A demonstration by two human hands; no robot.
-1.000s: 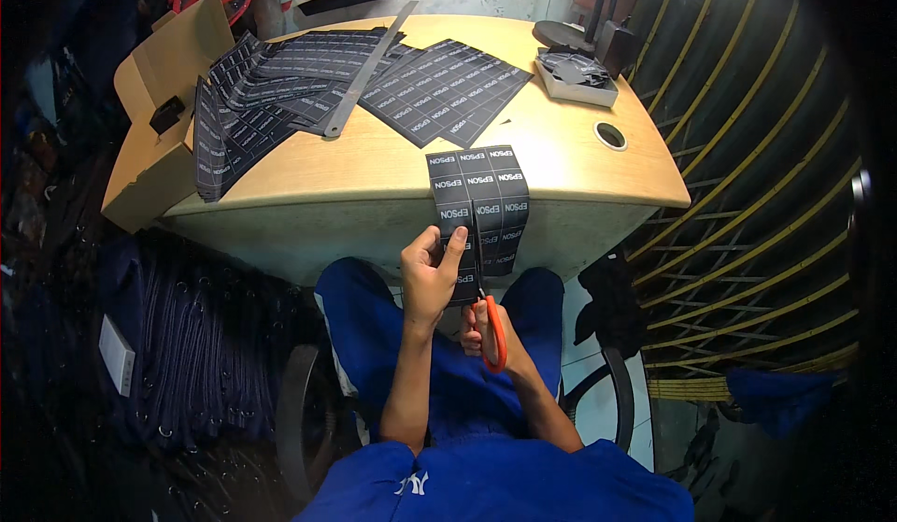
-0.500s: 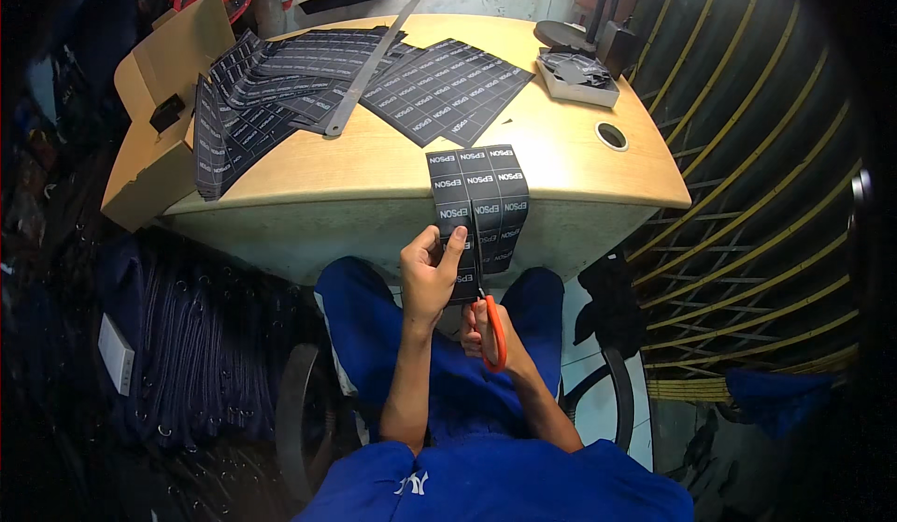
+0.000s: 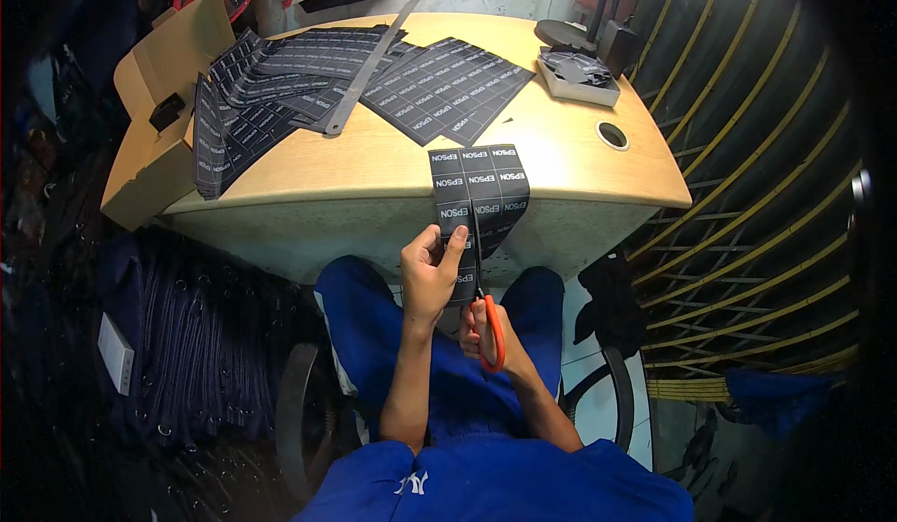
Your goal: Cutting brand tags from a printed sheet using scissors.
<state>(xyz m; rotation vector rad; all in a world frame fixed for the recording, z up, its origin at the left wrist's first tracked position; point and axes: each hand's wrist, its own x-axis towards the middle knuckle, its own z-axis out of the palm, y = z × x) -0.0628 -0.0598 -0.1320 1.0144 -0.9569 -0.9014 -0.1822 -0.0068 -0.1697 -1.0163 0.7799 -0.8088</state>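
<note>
From my remote post, the left hand pinches a black sheet by the desk, the right hand curled tightly round orange-handled scissors at it. Beyond, a ruler crosses more sheets; white lettering repeats in their grids.

1. Exposure: medium. The tabletop is the brightest large area; light appears to fall from above.
2. Glare: a pale patch washes the tabletop right of centre. The loose sheets show a grey sheen.
3. Shade: the table front is dimmer than the top. The bags at lower left sink into near-black with little detail.
4. Focus: the left hand, right hand, strip and scissors read sharp, without evident motion blur.
5. Distortion: fisheye; the gate bars bow strongly.
6. Rim: corners darken to black; a small bright spot shows at far right.
</note>
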